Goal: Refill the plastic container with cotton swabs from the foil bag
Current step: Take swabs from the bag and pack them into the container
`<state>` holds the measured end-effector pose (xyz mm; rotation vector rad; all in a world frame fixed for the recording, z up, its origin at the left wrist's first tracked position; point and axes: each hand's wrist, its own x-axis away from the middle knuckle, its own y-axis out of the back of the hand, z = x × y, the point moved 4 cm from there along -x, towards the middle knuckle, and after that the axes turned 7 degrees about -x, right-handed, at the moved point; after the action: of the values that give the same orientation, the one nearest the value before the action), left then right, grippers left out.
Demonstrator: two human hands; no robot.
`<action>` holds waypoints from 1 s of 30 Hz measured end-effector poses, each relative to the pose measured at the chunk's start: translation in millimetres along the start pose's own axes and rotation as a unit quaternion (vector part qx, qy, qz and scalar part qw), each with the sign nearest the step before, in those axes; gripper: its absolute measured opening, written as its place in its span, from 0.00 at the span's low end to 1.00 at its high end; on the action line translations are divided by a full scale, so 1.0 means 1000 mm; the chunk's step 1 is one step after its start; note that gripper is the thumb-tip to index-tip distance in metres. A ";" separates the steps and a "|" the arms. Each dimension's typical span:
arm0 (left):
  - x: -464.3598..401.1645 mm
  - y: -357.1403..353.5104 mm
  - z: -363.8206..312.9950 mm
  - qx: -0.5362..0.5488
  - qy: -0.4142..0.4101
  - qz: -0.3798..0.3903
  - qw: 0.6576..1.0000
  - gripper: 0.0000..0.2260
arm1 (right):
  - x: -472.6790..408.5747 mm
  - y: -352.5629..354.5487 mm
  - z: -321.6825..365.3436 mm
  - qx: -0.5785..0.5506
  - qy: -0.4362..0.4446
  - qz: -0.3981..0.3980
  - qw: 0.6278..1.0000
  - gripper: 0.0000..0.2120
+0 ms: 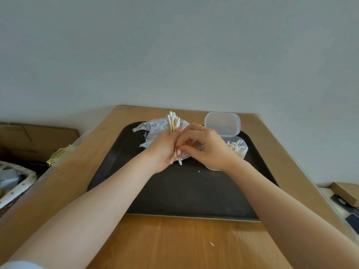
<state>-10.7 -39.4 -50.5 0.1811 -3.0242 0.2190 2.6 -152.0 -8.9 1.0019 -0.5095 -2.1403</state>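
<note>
My left hand has its grip closed round a bunch of swabs, held upright above the black tray; their white tips fan out over my fingers at the top and a few poke out below my palm. My right hand sits just beside it, fingers curled, pinching at the lower ends of the same bunch. The foil bag lies crumpled on the tray's far side, behind my left hand. The container stands on the tray to the right, partly hidden by my right wrist, with swabs already lying inside it; its clear lid is swung open and stands up at the back. The tray rests on the wooden tabletop. A cardboard box sits off to the left.
</note>
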 end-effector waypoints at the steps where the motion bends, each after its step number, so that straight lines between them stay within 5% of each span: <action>1: 0.001 -0.001 0.000 0.010 0.008 0.002 1.000 0.13 | -0.001 0.001 0.000 0.002 0.005 -0.011 1.000 0.06; 9: 0.007 -0.006 0.000 0.086 0.043 0.011 0.995 0.11 | 0.002 -0.007 -0.004 0.122 0.074 0.022 0.990 0.05; 12: 0.006 -0.005 0.001 0.031 0.013 -0.001 0.999 0.10 | -0.003 0.003 0.002 0.051 0.049 -0.087 0.994 0.04; 15: 0.006 -0.004 0.000 -0.054 -0.045 0.021 0.997 0.13 | -0.008 0.019 -0.004 -0.061 -0.073 -0.173 0.980 0.07; 25: 0.014 -0.016 0.002 0.048 -0.079 0.117 0.989 0.11 | -0.014 0.013 -0.002 -0.109 -0.130 -0.175 0.970 0.09; 30: 0.010 -0.012 -0.008 0.100 -0.115 0.061 0.986 0.13 | -0.005 0.005 -0.007 -0.264 -0.190 -0.216 0.921 0.11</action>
<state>-18.6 -51.0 -39.8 0.0372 -3.2431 0.5488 13.0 -152.3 -7.9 0.4124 0.1498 -2.6783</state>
